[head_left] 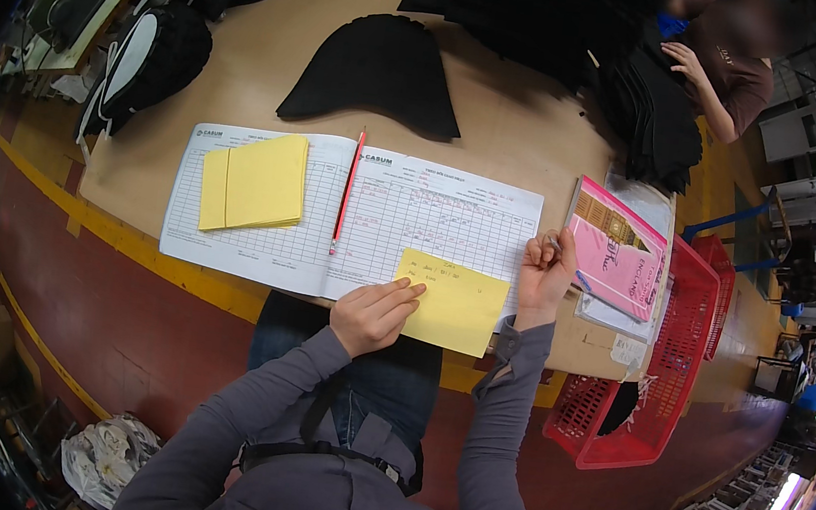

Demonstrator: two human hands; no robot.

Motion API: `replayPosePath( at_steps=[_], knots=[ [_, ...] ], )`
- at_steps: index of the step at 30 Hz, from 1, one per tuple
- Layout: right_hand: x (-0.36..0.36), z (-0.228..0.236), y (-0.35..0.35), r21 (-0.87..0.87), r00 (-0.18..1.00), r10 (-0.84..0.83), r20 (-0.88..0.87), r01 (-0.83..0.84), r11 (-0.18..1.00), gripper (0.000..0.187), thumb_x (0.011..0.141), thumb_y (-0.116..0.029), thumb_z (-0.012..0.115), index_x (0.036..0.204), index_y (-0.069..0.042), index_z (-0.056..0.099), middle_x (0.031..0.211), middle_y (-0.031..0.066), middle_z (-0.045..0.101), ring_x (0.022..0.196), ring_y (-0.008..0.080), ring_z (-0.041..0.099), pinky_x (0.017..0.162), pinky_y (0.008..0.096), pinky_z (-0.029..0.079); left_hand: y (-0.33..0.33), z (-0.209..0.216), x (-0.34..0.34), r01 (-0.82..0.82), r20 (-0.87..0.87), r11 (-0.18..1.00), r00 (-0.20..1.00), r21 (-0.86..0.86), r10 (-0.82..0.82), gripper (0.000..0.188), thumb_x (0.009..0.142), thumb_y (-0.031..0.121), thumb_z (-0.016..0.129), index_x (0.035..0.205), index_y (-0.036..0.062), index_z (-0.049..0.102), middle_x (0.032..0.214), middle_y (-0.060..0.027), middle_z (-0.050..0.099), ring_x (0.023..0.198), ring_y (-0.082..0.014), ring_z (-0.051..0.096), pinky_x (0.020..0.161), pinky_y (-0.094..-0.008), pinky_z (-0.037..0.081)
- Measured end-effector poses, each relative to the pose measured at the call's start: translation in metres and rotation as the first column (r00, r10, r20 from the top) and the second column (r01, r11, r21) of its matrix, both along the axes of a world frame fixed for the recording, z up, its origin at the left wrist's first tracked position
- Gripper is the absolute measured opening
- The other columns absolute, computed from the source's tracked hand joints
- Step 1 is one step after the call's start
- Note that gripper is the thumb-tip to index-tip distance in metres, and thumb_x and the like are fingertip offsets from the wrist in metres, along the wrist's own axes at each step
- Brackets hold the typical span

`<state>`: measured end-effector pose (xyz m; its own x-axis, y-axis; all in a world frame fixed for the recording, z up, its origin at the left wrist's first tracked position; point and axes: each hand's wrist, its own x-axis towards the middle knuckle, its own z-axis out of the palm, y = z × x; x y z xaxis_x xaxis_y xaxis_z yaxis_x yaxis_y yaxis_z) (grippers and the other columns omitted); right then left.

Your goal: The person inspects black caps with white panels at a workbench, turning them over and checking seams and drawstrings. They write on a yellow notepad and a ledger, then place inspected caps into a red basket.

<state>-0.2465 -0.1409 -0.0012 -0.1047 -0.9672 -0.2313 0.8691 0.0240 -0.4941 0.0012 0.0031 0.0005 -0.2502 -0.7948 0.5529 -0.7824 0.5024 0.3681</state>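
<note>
An open ledger (256,263) with printed grids lies before me on the table. At its lower right edge is a yellow paper sheet (457,311) with a few handwritten lines. My left hand (371,318) grips the sheet's left side, fingers together on top and thumb hidden. Raised beside the ledger's right edge, my right hand (544,276) has its fingers closed around a slim pen (556,243), mostly hidden by the hand. A red pencil (348,193) rests along the ledger's fold. On the left page sits a stack of yellow sheets (260,183).
A pink notebook (610,248) lies right of the ledger, above a red plastic basket (687,327). Black fabric pieces (378,75) and dark stacks (650,121) occupy the far side. Another person (740,76) is at the far right. A white plastic bag (108,458) is on the floor.
</note>
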Motion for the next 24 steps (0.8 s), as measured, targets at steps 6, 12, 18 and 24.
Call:
replayPosePath(
  at_steps=[6, 12, 18, 24],
  knots=[
    [0.001, 0.002, 0.000, 0.018, 1.000, -0.011, -0.006, 0.011, 1.000, 0.019, 0.096, -0.011, 0.061, 0.080, -0.010, 0.052, 0.062, -0.0021, 0.044, 0.053, 0.0071, 0.035, 0.051, 0.0237, 0.031, 0.000, 0.003, 0.000, -0.001, 0.001, 1.000, 1.000, 0.007, 0.001, 0.011, 0.079, 0.008, 0.068, 0.090, 0.0100, 0.071, 0.114, 0.0018, 0.071, 0.103, -0.0138, 0.068, 0.077, -0.0261, 0.055],
    [-0.001, -0.001, 0.000, -0.004, 1.000, 0.008, -0.015, -0.008, 1.000, 0.019, 0.096, -0.011, 0.061, 0.080, -0.011, 0.052, 0.062, -0.0022, 0.044, 0.053, 0.0071, 0.036, 0.051, 0.0236, 0.031, 0.000, -0.001, -0.001, -0.018, -0.009, 1.000, 1.000, 0.000, 0.018, 0.014, 0.077, 0.006, 0.067, 0.090, 0.0097, 0.071, 0.113, 0.0010, 0.072, 0.104, -0.0149, 0.068, 0.076, -0.0267, 0.054],
    [0.002, 0.001, -0.002, 0.028, 1.000, -0.018, -0.020, 0.018, 0.999, 0.018, 0.095, -0.011, 0.062, 0.080, -0.011, 0.052, 0.062, -0.0026, 0.043, 0.054, 0.0070, 0.036, 0.051, 0.0236, 0.032, 0.000, 0.002, -0.004, -0.069, -0.012, 0.993, 0.997, 0.098, 0.070, 0.023, 0.077, 0.002, 0.063, 0.098, 0.0096, 0.069, 0.121, -0.0002, 0.068, 0.113, -0.0171, 0.064, 0.088, -0.0309, 0.051],
    [0.002, 0.003, -0.003, 0.030, 1.000, -0.019, -0.015, 0.019, 0.999, 0.018, 0.096, -0.011, 0.062, 0.080, -0.011, 0.052, 0.063, -0.0022, 0.044, 0.054, 0.0075, 0.037, 0.051, 0.0236, 0.032, 0.001, 0.038, -0.036, -0.142, -0.076, 0.960, 0.984, 0.240, 0.164, 0.042, 0.080, 0.004, 0.060, 0.121, 0.0093, 0.062, 0.140, -0.0086, 0.054, 0.132, -0.0274, 0.049, 0.111, -0.0465, 0.033]
  ],
)
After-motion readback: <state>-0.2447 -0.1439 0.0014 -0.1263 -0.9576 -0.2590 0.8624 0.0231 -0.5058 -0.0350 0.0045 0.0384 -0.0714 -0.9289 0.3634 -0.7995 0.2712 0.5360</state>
